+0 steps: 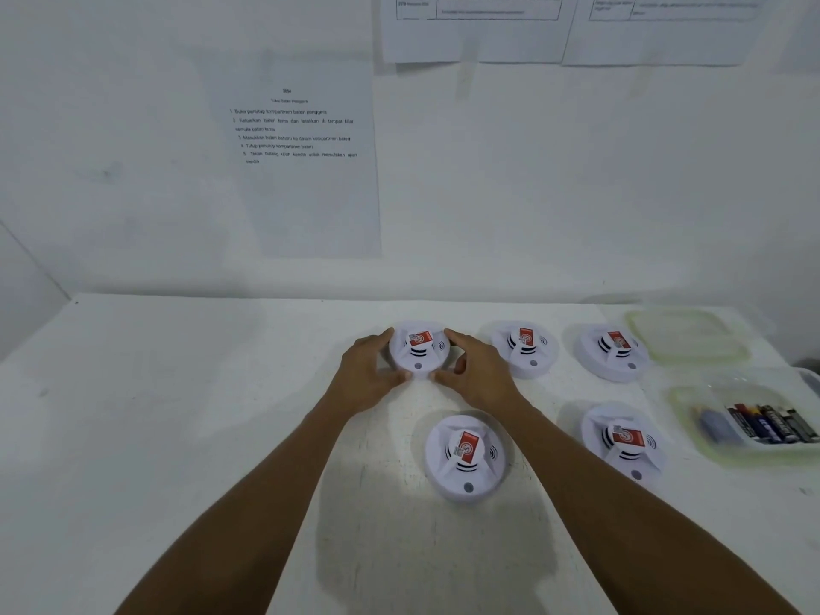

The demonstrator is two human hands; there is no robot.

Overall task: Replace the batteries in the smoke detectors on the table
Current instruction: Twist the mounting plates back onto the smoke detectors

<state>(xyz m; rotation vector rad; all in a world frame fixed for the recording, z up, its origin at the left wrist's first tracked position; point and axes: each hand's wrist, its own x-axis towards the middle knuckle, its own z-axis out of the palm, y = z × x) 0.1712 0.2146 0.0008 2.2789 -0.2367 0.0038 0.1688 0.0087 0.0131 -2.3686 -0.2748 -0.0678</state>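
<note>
on table (pixel 177 392), left hand (pixel 370 375) and right hand (pixel 477 372) clamped round red-stickered smoke detector (pixel 419 350), wall sheet (pixel 306 170) begins "buka penutup kompartmen"

- Wall sheet (pixel 306 179): numbered Malay steps, e.g. "1 Buka penutup kompartmen bateri penggera" and "4 Tutup penutup kompartmen bateri".
- Its heading is too blurry to trust.
- Red stickers (pixel 468 445) on the smoke detectors (pixel 443 474): print too small to read.
- Battery labels (pixel 770 426) and the top sheets (pixel 479 33): just mush, sorry.
</note>
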